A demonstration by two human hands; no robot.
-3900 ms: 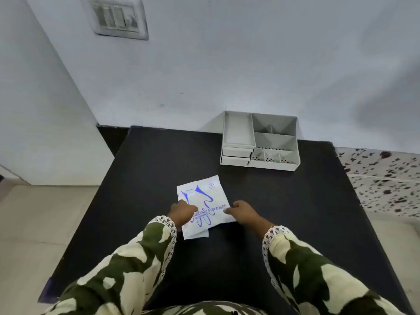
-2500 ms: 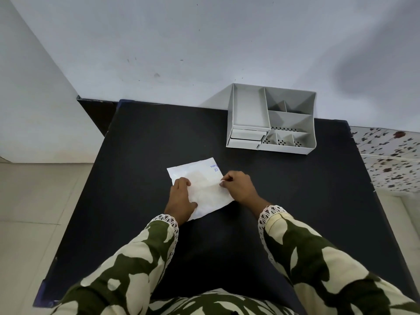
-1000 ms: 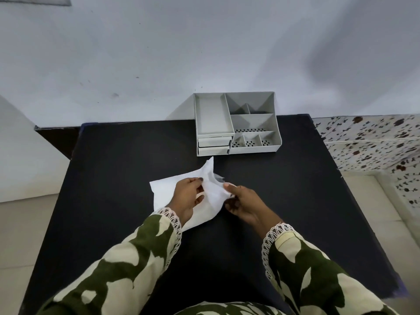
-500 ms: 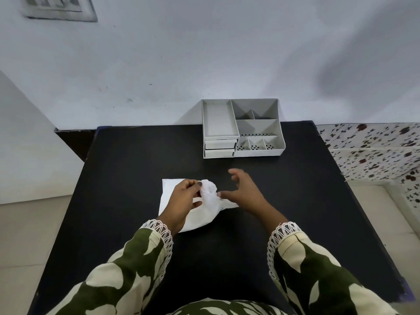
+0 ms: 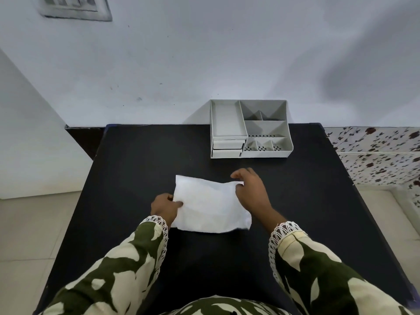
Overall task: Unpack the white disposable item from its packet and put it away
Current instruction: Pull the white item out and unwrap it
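A white paper packet (image 5: 209,205) lies flat on the black table (image 5: 145,155), plain side up, its surface slightly creased. My left hand (image 5: 164,206) pinches its left edge, thumb on top. My right hand (image 5: 252,189) holds the packet's far right corner between thumb and fingers. I cannot tell whether the white disposable item is inside or is part of the white sheet. Both camouflage-patterned sleeves reach in from the bottom of the view.
A grey desk organiser (image 5: 266,153) with several open compartments and two small drawers stands at the table's far edge, against the white wall. A switch plate (image 5: 75,6) is on the wall at top left. Speckled tiles (image 5: 375,146) lie to the right.
Half a second ago the white material was bunched up between my hands. Now it is spread out flat, my left hand at its left edge and my right hand on its far right corner.
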